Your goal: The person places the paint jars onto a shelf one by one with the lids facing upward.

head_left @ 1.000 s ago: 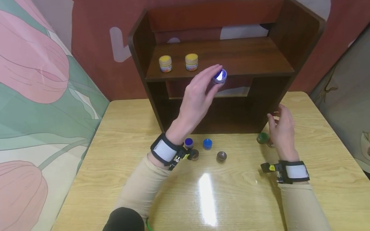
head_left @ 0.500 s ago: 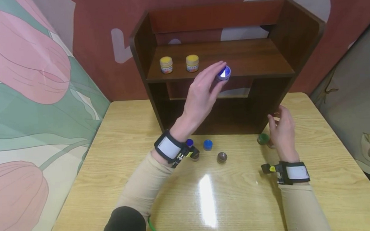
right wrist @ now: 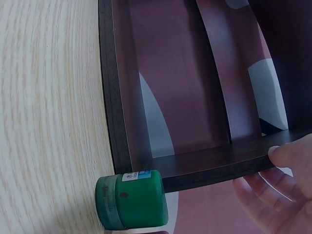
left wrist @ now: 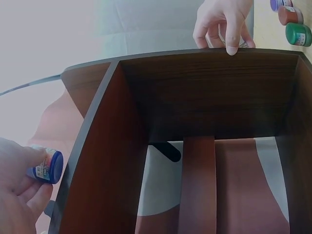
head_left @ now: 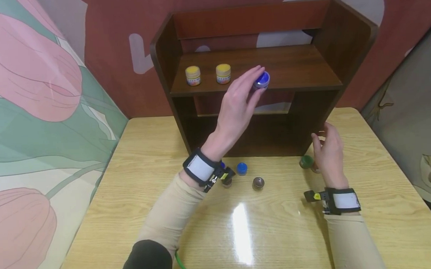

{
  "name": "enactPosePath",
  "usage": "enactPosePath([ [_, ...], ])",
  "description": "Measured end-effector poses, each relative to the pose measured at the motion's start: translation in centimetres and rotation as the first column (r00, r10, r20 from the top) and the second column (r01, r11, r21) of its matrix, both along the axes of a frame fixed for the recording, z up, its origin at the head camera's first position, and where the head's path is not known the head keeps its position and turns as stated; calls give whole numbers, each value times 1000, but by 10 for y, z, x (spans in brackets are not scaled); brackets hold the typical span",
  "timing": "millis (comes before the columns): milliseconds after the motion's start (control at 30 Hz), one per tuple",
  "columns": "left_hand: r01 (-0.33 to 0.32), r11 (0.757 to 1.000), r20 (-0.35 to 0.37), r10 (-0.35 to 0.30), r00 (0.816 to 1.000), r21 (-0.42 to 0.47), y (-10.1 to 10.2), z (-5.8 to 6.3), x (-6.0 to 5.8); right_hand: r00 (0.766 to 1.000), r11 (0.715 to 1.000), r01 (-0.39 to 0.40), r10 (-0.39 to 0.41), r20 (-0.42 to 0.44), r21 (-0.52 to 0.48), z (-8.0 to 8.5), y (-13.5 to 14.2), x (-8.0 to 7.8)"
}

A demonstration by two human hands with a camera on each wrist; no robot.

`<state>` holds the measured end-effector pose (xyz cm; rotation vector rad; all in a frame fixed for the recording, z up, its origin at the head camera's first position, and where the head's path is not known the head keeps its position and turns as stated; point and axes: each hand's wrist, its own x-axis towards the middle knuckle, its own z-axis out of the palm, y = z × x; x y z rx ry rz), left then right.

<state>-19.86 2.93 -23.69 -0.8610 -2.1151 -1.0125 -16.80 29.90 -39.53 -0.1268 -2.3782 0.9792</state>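
Your left hand (head_left: 234, 104) pinches the blue jar (head_left: 263, 78) near the upper shelf's (head_left: 295, 68) front edge; hold it level and avoid knocking the yellow jar (head_left: 223, 74) to that hand's left. Your right hand (head_left: 329, 156) grips the side panel (right wrist: 214, 178); brace lightly, clear of the green jar (head_left: 306, 161) beside it.

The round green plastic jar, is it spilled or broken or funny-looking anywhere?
No spill or break shows. The odd bit is a small dark spot on the round green plastic jar, beside the dark brown wooden shelf unit. It stands out against the plain green; I can't tell what it is.
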Motion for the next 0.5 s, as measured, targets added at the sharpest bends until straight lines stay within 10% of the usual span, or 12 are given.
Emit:
enactPosePath([
  [500,-59,998,85,61,994,-32,2,6,-6,1000,1000,-14,14,-5,-8,0,-1,2],
])
